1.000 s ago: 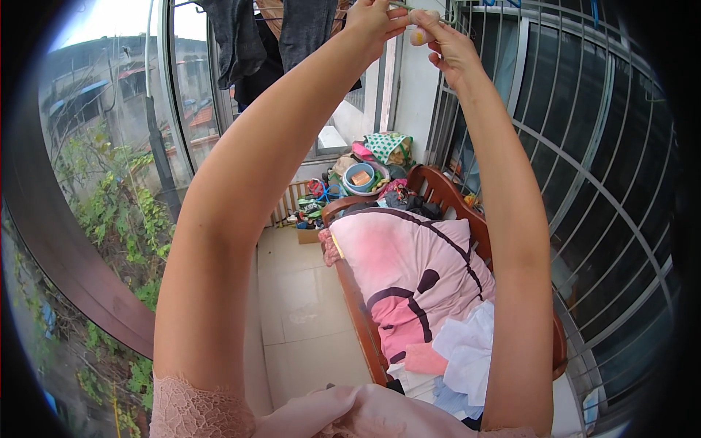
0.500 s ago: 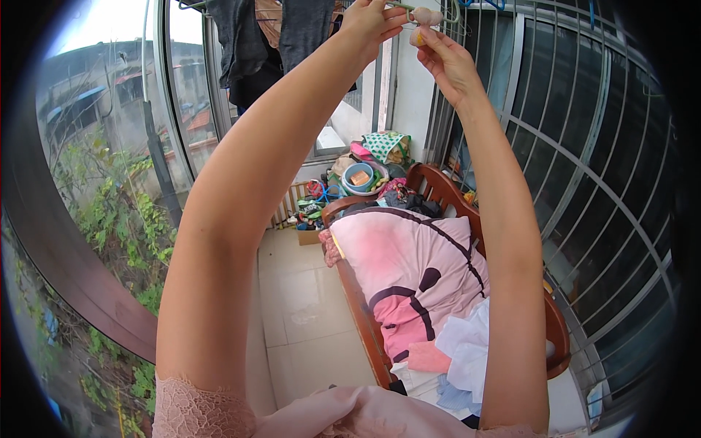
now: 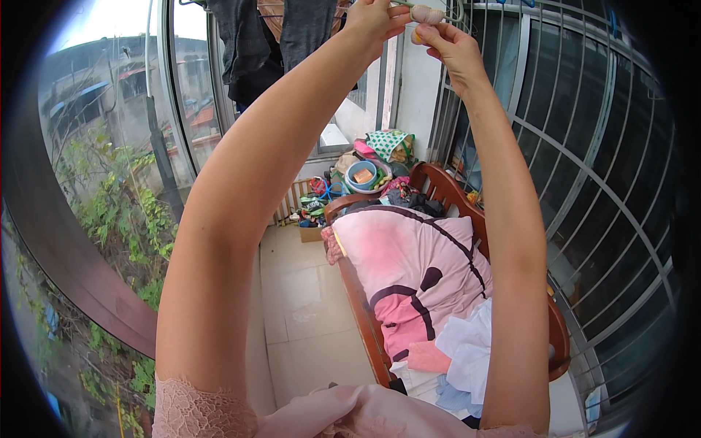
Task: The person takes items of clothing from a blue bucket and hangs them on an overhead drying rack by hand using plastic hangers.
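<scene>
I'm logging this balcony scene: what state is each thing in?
Left hand: raised overhead, pinching a small beige peg.
Right hand: raised, fingertips at the peg.
Dark hanging clothes: hung up.
Pink-and-black quilt: lying on the brown wooden bench.

Home balcony: hung clothes (image 3: 252, 44), window grille (image 3: 584, 168), wooden bench (image 3: 438, 197).

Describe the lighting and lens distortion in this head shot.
Head view: soft daylight through the windows, no hard shadows; sky at top left blown out; window grille bars bow with fisheye; dark vignette rims the frame; left hand and right hand sharp, cropped at the top.
</scene>
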{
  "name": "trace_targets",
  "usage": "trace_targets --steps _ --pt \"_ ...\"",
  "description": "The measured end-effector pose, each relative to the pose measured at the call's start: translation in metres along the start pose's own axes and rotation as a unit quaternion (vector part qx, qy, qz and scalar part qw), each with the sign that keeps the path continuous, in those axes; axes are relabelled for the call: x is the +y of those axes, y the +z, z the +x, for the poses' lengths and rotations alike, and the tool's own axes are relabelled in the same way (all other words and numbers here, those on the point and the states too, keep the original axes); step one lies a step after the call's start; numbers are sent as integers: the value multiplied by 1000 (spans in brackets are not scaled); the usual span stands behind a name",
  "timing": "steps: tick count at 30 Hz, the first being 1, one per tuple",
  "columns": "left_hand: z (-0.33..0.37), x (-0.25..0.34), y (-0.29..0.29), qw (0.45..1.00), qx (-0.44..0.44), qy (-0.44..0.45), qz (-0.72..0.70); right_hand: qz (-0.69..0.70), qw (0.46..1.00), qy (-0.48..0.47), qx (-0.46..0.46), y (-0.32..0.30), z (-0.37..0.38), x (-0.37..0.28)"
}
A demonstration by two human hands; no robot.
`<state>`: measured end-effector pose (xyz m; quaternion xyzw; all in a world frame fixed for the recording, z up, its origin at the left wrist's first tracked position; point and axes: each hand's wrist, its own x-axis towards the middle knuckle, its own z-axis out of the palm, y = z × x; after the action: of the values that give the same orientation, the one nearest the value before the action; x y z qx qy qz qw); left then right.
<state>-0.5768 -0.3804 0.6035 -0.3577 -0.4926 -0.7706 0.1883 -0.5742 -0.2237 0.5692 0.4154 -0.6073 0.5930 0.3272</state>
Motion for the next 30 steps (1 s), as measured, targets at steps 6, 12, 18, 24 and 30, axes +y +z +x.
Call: trace_targets --steps 6,12,18,24,30 --pt "-3 2 8 999 33 4 28 167 982 79 44 1 -3 -1" --pt "-1 -2 9 999 32 10 24 247 957 149 35 2 11 3" --pt "4 -7 -15 995 -70 29 61 224 965 133 29 12 -1 6" --pt "-20 6 1 998 -10 -56 27 250 952 149 92 1 -16 -11" --pt "-117 -13 13 983 43 -177 32 182 958 205 88 14 -89 -8"
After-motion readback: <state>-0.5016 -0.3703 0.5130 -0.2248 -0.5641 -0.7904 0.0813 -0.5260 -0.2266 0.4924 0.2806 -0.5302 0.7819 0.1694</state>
